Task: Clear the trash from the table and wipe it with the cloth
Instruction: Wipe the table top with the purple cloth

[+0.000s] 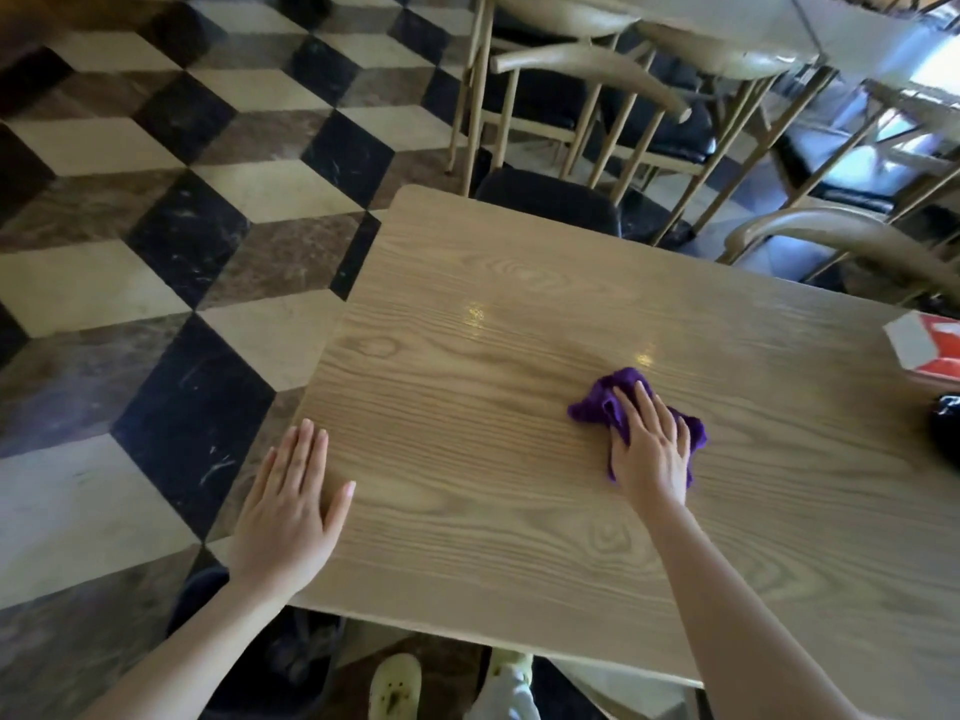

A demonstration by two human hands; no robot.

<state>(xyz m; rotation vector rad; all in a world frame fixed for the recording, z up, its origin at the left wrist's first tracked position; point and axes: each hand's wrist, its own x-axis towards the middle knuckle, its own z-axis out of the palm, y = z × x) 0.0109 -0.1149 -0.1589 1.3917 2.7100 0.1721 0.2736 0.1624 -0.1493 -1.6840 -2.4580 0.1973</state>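
A light wooden table (pixel 467 387) fills the middle of the head view. A crumpled purple cloth (pixel 608 402) lies on it right of centre, and my right hand (pixel 649 444) presses flat on top of the cloth with the fingers spread. My left hand (pixel 291 501) rests flat on the table's left edge, palm down, holding nothing. A red and white carton (pixel 924 345) lies at the table's far right edge, and a black object (pixel 948 428) sits just below it, cut off by the frame.
Wooden chairs with dark seats (pixel 571 116) stand behind the table, and another chair (pixel 841 241) is at the back right. A dark bin (pixel 291 662) stands on the floor below the table's near edge. Checkered tile floor (pixel 156 252) lies to the left.
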